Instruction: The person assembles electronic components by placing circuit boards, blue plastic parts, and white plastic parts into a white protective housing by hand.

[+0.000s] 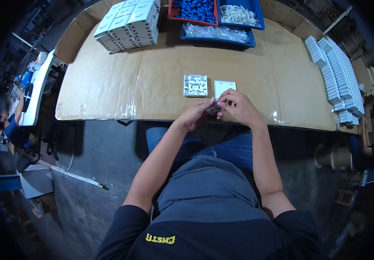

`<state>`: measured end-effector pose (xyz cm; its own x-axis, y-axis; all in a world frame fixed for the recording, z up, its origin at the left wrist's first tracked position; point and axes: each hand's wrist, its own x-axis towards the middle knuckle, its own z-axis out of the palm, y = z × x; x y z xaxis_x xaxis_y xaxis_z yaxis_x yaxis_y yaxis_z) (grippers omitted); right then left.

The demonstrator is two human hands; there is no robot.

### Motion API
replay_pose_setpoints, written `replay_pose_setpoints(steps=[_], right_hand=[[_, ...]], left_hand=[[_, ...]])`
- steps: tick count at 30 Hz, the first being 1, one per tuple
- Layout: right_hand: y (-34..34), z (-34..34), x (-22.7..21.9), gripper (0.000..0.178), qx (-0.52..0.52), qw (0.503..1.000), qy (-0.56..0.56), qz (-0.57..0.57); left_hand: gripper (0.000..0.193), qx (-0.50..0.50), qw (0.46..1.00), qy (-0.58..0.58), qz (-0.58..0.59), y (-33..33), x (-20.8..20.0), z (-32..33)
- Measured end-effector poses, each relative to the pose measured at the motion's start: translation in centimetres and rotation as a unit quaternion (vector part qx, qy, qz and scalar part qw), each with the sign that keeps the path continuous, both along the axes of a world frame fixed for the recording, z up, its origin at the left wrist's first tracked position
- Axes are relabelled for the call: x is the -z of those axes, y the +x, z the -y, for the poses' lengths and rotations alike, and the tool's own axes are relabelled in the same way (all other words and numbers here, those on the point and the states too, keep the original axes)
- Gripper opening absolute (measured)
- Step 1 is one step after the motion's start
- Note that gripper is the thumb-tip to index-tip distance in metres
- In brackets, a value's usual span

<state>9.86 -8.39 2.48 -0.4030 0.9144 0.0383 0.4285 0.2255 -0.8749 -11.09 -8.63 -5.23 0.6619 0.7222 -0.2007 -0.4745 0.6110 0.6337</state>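
Working a packet (pixel 213 111) with both hands, right at the near edge of the tabletop (pixel 161 73). Left hand (pixel 197 113): thumb and fingers closed on it from the left. Right hand (pixel 242 111): thumb and index pinched together at its upper side, looks like gripping it too. Packet mostly hidden by the fingers; reads as crinkled see-through plastic, contents can't be made out. Tray (pixel 195 86) sits flat just beyond the left hand, open side up, moulded inside showing. Plate (pixel 225 88), white, squarish, lies just right of the tray, apart from it, near part covered by the right hand; can't tell if they touch. Progress, my read: one unit midway. Done: tray and plate laid out, packet in hand. Left: packet looks to be at the opening stage, can't confirm; plate is off the tray, so unit isn't closed up. Supplies along the far edge: red bin (pixel 193 22) of blue parts (pixel 193 11), blue bin (pixel 243 26) of white parts (pixel 239 15), bag bin (pixel 217 42) with clear bags (pixel 215 32); all look well stocked. Boxes (pixel 128 21) far left, white stacks (pixel 336 73) far right: output or stock, can't tell, so no batch count.
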Motion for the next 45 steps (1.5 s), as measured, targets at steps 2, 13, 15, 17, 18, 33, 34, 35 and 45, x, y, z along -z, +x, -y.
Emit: replay_pose_setpoints(steps=[2, 13, 15, 17, 18, 33, 34, 35, 45], right_hand=[[-0.2, -0.1, -0.6, 0.012, -0.014, 0.997, -0.07, -0.029], [0.9, -0.6, -0.5, 0.012, -0.025, 0.997, -0.071, 0.028], [1.0, -0.5, -0.4, 0.01, -0.006, 0.996, -0.083, 0.033], [1.0, -0.3, -0.7, 0.008, 0.008, 0.994, -0.11, 0.013], [1.1, -0.4, -0.6, 0.007, 0.022, 0.991, -0.135, -0.002], [0.2, 0.4, 3.1, 0.029, 0.081, 0.964, -0.116, -0.225], [0.1, 0.6, 3.1, 0.03, 0.074, 0.96, -0.121, -0.243], [0.1, 0.7, 3.4, 0.03, 0.075, 0.959, -0.123, -0.243], [1.0, 0.8, 5.1, 0.011, 0.124, 0.938, -0.16, -0.281]], left_hand=[[0.043, -0.012, 1.0, -0.003, -0.011, -0.1, 0.0, 0.2], [0.042, 0.027, 0.998, 0.055, 0.021, -0.4, 0.3, 0.5], [0.04, 0.015, 0.997, 0.069, -0.009, -0.2, 0.5, 0.9], [0.04, 0.005, 0.996, 0.083, -0.039, -0.1, 0.3, 1.1], [0.04, -0.005, 0.993, 0.097, -0.065, 0.0, 0.2, 1.2], [0.019, -0.244, 0.945, 0.141, -0.166, 2.7, 1.1, 2.8], [0.017, -0.261, 0.932, 0.157, -0.196, 2.8, 1.1, 2.9], [0.017, -0.26, 0.933, 0.155, -0.197, 2.9, 1.0, 2.9], [0.017, -0.326, 0.925, 0.115, -0.159, 3.5, 0.8, 2.5]])
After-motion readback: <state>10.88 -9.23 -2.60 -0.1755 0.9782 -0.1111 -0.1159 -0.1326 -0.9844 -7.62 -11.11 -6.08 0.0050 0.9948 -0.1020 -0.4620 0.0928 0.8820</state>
